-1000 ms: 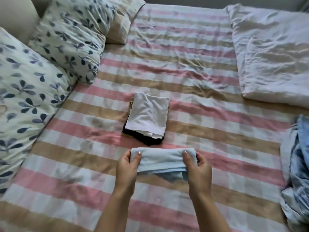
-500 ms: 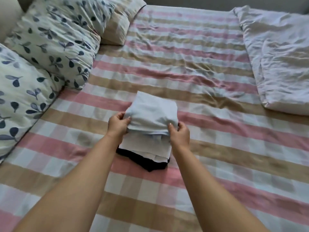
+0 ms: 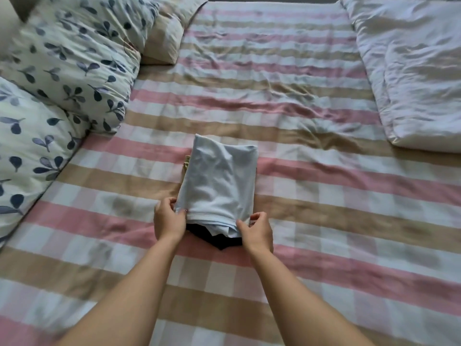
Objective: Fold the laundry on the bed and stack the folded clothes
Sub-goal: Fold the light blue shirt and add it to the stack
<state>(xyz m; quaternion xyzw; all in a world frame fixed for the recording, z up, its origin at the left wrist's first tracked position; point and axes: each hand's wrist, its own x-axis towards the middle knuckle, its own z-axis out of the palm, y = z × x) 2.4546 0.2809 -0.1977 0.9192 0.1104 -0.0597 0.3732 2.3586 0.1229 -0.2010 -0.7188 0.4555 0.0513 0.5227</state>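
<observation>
A folded pale blue garment [image 3: 219,181] lies on top of the stack of folded clothes in the middle of the bed. Under its near edge a white layer and a black garment [image 3: 219,242] stick out. My left hand [image 3: 168,219] pinches the garment's near left corner. My right hand [image 3: 257,232] pinches its near right corner. Both arms reach in from the bottom of the view.
The bed sheet [image 3: 324,221] has pink, tan and white stripes. Two leaf-patterned pillows [image 3: 72,63] lie at the left, with a tan pillow [image 3: 164,41] behind them. A crumpled white duvet [image 3: 414,71] fills the far right.
My hands carried the folded pale blue garment from the near part of the bed onto the stack, then laid it flat and slid back to its near corners.
</observation>
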